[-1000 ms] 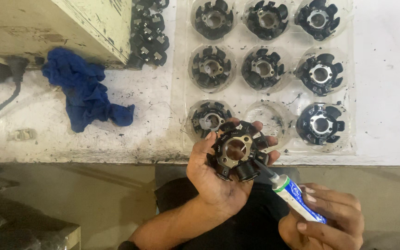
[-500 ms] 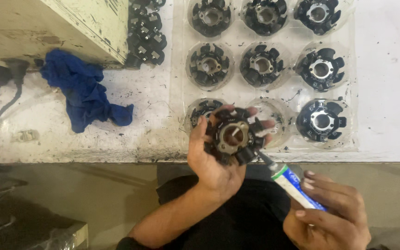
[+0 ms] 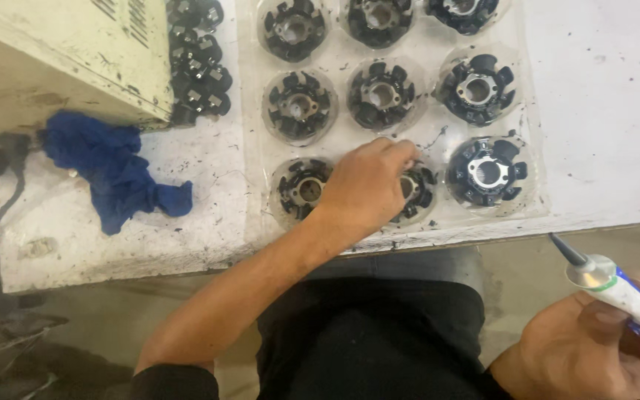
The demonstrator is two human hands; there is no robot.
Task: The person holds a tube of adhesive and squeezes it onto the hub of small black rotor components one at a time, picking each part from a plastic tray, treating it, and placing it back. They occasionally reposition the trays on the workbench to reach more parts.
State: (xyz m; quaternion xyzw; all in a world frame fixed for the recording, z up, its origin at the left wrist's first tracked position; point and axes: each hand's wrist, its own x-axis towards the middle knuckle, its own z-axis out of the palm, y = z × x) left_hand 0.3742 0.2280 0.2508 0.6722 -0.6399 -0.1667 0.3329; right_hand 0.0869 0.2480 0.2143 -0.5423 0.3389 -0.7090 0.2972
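My left hand (image 3: 364, 189) is laid palm-down over a black stator core (image 3: 412, 194) in the middle pocket of the near row of the clear plastic tray (image 3: 416, 226), my fingers curled down around it so that my grip is closed on the part; only its right edge shows past my knuckles. My right hand (image 3: 594, 348) sits low at the right, off the desk and well apart from the tray, with its grip closed around a white tube of sealant (image 3: 616, 289) whose dark pointed nozzle (image 3: 566, 250) slants up and to the left, touching nothing. Just beside my left hand, to the left, another black core (image 3: 301, 189) sits in its pocket, and to the right a third core (image 3: 488, 172) with a bright metal centre lies in the last pocket of that row. Beyond these the tray carries further rows of the same black cores, one to a round pocket. The tray rests on a white, grimy desk (image 3: 601, 96). Further left a crumpled blue rag (image 3: 112, 167) lies on the desk, near the corner of a cream-coloured machine housing (image 3: 61, 59), and a loose pile of black cores (image 3: 198, 63) stands between that housing and the tray.
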